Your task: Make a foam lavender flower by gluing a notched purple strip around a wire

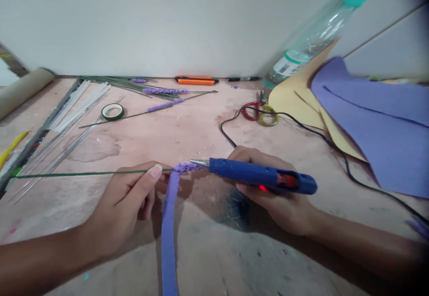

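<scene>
Between the thumb and fingers of my left hand [129, 197] is pinched a thin green stem [83, 174], which runs out to the left. At the stem's right end sits a small purple flower head [184, 167]. From it a long purple strip [170, 233] hangs down toward the front edge of the view. My right hand [275, 202] is wrapped round a blue hot glue gun [248, 171] with a red light glowing on it. The gun's metal nozzle points left, right by the flower head; whether it touches cannot be made out.
Behind the hands lie finished purple flower stems [166, 104], green tape [113, 112], glue sticks [77, 103], an orange cutter [196, 80] and scissors [259, 112]. A black cord [301, 126] crosses the right side, near purple sheets [375, 121] and a leaning bottle [311, 41].
</scene>
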Motion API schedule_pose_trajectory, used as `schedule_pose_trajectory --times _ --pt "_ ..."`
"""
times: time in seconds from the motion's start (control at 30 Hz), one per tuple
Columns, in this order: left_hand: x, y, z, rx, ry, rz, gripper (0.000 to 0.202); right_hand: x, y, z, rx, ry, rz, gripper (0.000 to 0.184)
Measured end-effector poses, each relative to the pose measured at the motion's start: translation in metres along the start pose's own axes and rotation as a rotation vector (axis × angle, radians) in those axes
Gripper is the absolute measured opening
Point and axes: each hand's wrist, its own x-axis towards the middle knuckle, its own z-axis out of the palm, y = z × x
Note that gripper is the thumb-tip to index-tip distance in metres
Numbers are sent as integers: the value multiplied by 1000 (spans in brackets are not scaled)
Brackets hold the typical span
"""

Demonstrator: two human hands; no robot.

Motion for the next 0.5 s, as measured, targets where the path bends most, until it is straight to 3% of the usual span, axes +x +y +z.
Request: schedule_pose_trajectory --times 0.3,0.5 --pt "3 -1 1 -29 2 36 56 2 -2 -3 -32 -4 -17 9" --pt "4 -4 -5 5 -16 33 55 38 -6 -39 -287 -34 56 12"
